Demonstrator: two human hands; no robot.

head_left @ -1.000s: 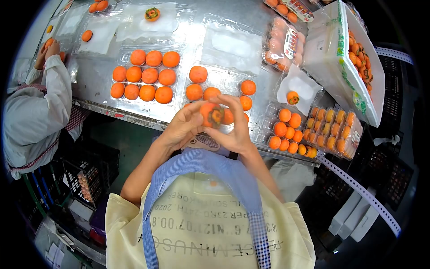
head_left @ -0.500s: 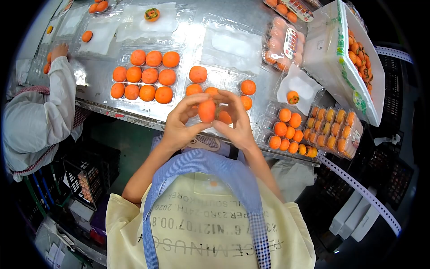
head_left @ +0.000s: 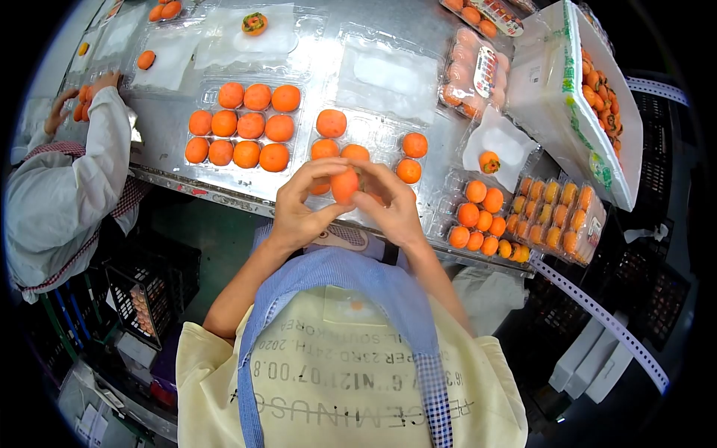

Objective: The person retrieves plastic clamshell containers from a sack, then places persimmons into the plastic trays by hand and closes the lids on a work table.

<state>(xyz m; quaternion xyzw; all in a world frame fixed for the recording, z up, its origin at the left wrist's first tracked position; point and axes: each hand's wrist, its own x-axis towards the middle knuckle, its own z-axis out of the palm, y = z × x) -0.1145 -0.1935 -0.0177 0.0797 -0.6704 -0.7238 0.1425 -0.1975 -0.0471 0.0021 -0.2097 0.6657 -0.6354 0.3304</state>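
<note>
An orange persimmon (head_left: 344, 187) is held between my two hands, above the table's near edge. My left hand (head_left: 299, 205) curls round its left side, thumb beneath. From the other side my right hand (head_left: 390, 205) closes on it with bent fingers, which partly hide its green calyx. Just beyond my hands lies a clear plastic tray (head_left: 381, 142) with several persimmons in its cups; my fingers cover part of it. To its left a second tray (head_left: 249, 127) holds rows of persimmons.
At the left a co-worker in a white sleeve (head_left: 104, 149) handles persimmons. A white foam box (head_left: 553, 97) of fruit stands at the right, beside packed trays (head_left: 553, 216). A persimmon (head_left: 254, 24) lies on white liner at the back. Black crates (head_left: 149, 299) stand below left.
The persimmon in my hands has turned, its calyx now facing right instead of toward me. My left fingers have shifted round it. The co-worker's hands have moved about the fruit at the left.
</note>
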